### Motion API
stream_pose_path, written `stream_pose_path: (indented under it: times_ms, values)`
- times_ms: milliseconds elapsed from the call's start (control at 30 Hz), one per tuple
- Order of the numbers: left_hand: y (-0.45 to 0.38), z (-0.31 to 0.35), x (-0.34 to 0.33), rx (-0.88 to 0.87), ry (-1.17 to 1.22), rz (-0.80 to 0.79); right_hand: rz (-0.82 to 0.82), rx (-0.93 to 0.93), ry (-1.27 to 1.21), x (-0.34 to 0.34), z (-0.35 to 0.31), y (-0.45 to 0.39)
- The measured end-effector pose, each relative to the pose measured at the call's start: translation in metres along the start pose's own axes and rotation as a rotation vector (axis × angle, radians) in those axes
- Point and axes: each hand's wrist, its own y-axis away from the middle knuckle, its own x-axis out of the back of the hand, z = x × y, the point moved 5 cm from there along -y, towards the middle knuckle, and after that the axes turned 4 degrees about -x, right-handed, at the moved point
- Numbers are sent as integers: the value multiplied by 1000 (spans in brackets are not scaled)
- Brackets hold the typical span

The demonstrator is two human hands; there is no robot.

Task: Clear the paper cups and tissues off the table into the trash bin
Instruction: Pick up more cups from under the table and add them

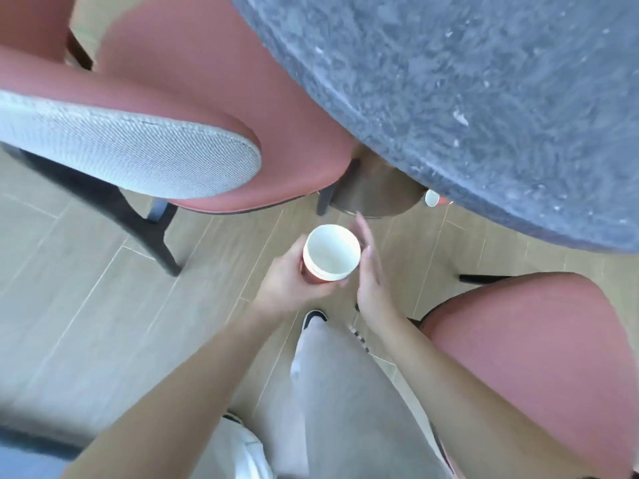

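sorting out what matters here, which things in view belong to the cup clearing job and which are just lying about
Part of the job:
paper cup, red outside, gripped by the left hand
right hand, open beside the cup
second paper cup, under the table edge
dark stone table

Just there:
pink chairs
wood-look floor

No trash bin or tissues in view.

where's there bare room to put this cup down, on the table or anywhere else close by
The dark speckled tabletop shows bare across all its visible part. The pink chair seat right of the right hand is bare too. It is tight around the table base, where chair legs crowd and a second cup lies on the floor. The left hand holds the cup.
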Motion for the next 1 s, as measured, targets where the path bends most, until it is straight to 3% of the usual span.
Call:
stream_pose_path:
  times_ms: [200,367,567,1000]
  values:
    - [77,75,55,110,49,199,-158,20,18,-20,-97,54]
    - [129,168,116,94,-35,277,-310,50,2,-36,-188,92]
    - [168,271,179,51,-14,416,-493,212,18,-56,-301,118]
    - [201,488,305,-143,-172,831,-653,584,-29,-84,-551,102]
